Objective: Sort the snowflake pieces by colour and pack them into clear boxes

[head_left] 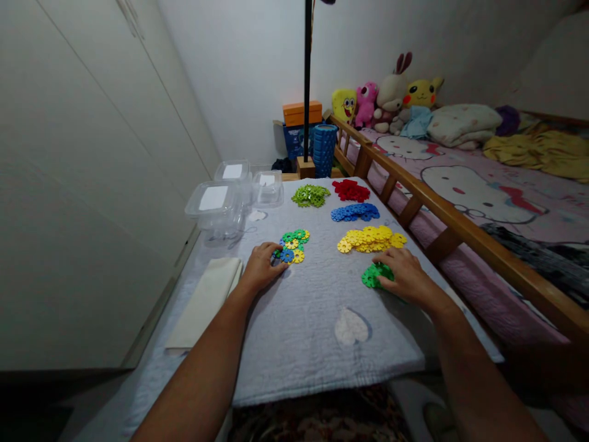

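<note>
Digits apart, the left hand [262, 267] meets mixed discs [298, 256] while the right [405, 274] spans green discs [369, 277]; one wide sweep could scatter nearby yellow discs [367, 239].

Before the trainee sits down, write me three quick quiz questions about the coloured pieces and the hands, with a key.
1. Which colour are the pieces under the right hand?
a) red
b) green
c) white

2. True or false, of the pile by the left hand: every piece showing in it is yellow.

3. Complete: between the red pile and the yellow pile lies a pile coloured ____.

Key:
1. b
2. False; blue and green pieces show there as well as yellow.
3. Blue; the blue pile lies between them.
</note>
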`<state>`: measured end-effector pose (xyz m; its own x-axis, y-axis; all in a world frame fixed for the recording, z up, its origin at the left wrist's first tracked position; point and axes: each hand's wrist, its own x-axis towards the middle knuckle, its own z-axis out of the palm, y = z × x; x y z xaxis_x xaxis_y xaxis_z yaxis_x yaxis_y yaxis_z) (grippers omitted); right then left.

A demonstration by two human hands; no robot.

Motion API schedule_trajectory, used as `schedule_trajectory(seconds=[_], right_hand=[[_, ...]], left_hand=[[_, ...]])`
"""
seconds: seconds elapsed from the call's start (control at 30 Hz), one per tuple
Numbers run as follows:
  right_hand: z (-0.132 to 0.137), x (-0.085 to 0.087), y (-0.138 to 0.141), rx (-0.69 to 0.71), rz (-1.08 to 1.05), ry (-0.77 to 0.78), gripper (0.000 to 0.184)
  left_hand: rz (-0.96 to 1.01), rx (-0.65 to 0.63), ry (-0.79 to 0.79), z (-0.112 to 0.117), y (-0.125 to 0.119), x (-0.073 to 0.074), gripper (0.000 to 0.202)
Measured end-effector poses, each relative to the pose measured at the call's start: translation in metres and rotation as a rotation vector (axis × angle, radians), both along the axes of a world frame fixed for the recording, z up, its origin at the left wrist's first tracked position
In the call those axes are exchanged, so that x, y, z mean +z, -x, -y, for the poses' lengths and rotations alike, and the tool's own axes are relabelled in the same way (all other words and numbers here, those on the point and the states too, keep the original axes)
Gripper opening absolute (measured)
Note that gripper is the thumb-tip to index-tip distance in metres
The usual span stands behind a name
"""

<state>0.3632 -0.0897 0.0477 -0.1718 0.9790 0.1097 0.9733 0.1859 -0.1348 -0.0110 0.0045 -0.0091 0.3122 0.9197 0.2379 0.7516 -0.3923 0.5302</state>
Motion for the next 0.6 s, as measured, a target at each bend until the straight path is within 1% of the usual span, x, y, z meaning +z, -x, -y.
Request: schedule_trajectory(seconds=[0.1, 0.2, 0.43, 0.6], right_hand=[[0.011, -0.002, -0.007, 0.012, 0.026, 0.007, 0.030], [0.016, -0.005, -0.005, 0.025, 0.037, 0.009, 0.033], [0.015, -0.009, 0.005, 0.036, 0.060, 0.013, 0.032], [0.015, -0.010, 0.004, 0.030, 0.086, 0.051, 0.032]], left_hand=[[0.000, 0.002, 0.006, 0.001, -0.001, 0.001, 0.040], [0.000, -0.002, 0.004, 0.000, 0.000, 0.001, 0.040], [-0.001, -0.002, 0.006, 0.000, 0.001, 0.000, 0.041], [-0.002, 0.000, 0.004, 0.000, 0.000, 0.000, 0.042]])
